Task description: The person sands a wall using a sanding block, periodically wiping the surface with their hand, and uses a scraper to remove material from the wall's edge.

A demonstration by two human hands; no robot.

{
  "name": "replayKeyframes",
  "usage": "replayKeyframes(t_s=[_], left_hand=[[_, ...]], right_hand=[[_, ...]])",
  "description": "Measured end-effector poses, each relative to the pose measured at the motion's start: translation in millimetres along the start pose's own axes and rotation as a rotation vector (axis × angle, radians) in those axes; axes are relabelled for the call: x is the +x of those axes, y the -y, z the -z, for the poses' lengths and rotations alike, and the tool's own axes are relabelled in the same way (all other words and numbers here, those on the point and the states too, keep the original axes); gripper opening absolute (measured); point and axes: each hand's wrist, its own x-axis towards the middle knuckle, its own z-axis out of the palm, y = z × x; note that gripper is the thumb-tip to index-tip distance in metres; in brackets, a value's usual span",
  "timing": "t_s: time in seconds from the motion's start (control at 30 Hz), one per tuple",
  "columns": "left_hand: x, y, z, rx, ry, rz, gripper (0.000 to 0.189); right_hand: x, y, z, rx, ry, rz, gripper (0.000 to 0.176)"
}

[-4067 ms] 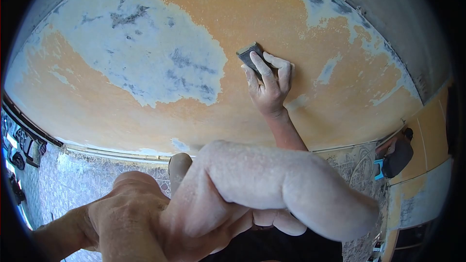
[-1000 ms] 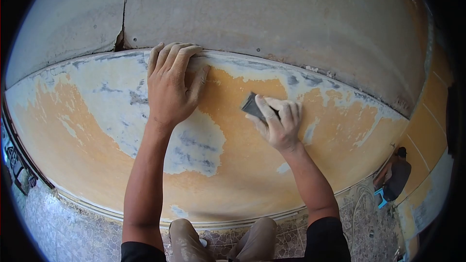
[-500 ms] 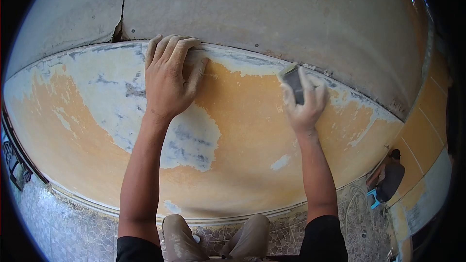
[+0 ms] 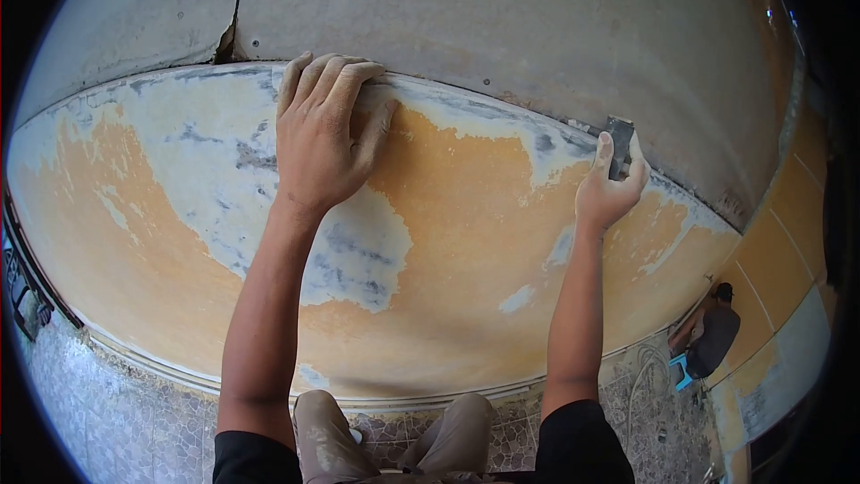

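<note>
At the upper edge of the patchy orange-and-white wall (image 4: pixel 466 215), our dusty left hand (image 4: pixel 322 157) braces, fingers open, while our dusty right hand (image 4: pixel 609 199) grips the dark rectangular block (image 4: pixel 620 149) there, best kept flat under even pressure.

The wall (image 4: pixel 448 215) looks matt — patchy (chalky white over orange) — and rough-edged.

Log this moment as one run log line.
left hand: at top edge of patchy wall | right hand: gripping dark block | co-worker: on blue stool
</note>
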Motion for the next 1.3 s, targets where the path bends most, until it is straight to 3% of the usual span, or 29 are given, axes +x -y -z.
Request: replayKeyframes(t_s=[0.07,0.17,0.2,0.27,0.3,0.37,0.47,0.5,0.57,0.6,0.67,0.7,0.77,0.8,0.87,0.9,0.93,1.0,1.1,1.17,1.27,1.3], left_hand=[[1,0,-1,0.004,-0.003,-0.007,0.029],[1,0,-1,0.014,0.006,0.011,0.029],[0,0,-1,0.012,0.002,0.004,0.029],[1,1,0,0.010,0.001,-0.005,0.029],[1,1,0,0.006,0.001,-0.008,0.029],[-1,1,0,0.001,0.007,-0.004,0.029],[0,1,-1,-0.002,-0.001,-0.009,0.029],[0,0,-1,0.002,-0.001,-0.005,0.029],[1,1,0,0.008,-0.003,-0.004,0.030],[0,1,0,0.004,0.001,-0.006,0.030],[1,1,1,0.002,0.007,-0.015,0.030],[1,1,2,0.001,0.014,-0.016,0.030],[0,2,3,-0.002,0.025,-0.009,0.030],[0,1,3,-0.005,0.020,-0.012,0.030],[1,1,2,-0.009,0.007,-0.017,0.031],[0,0,1,-0.002,0.007,-0.006,0.031],[0,0,1,0.005,0.011,0.001,0.031],[1,1,1,-0.002,0.010,-0.006,0.031],[2,2,2,-0.004,0.014,-0.013,0.030],[-1,1,2,-0.007,0.024,0.005,0.030],[0,0,0,-0.018,0.003,-0.007,0.030],[1,0,0,-0.006,0.003,-0.003,0.030]], right_hand=[[-19,9,-3,0.033,0.017,0.063,0.052],[-70,30,13,0.161,0.290,0.541,0.051],[-68,27,15,0.160,0.295,0.541,0.051],[-57,18,23,-0.011,0.316,0.738,0.051],[-40,12,15,-0.020,0.199,0.619,0.050],[-15,8,6,0.039,0.091,0.045,0.050],[-27,21,-6,0.063,-0.016,-0.002,0.050],[-44,32,-6,0.065,0.029,0.258,0.047],[-86,40,4,0.153,0.261,0.545,0.048],[-88,39,9,0.152,0.261,0.544,0.048],[-84,31,18,0.080,0.417,0.806,0.055],[-67,26,16,0.013,0.325,0.755,0.058],[-31,13,2,0.011,0.108,0.460,0.057],[-26,12,-2,0.010,0.113,0.463,0.057],[-17,12,-7,0.334,-0.065,-0.347,0.056],[-27,20,-4,0.070,-0.030,-0.147,0.054],[-41,29,0,0.072,-0.033,-0.145,0.054],[-67,39,8,0.092,0.251,0.561,0.054],[-42,14,18,-0.087,0.182,0.579,0.051],[-10,-8,14,-0.070,-0.025,-0.102,0.050],[-11,-11,0,-0.116,-0.148,-0.097,0.049],[-22,3,0,-0.030,-0.067,0.042,0.048]])
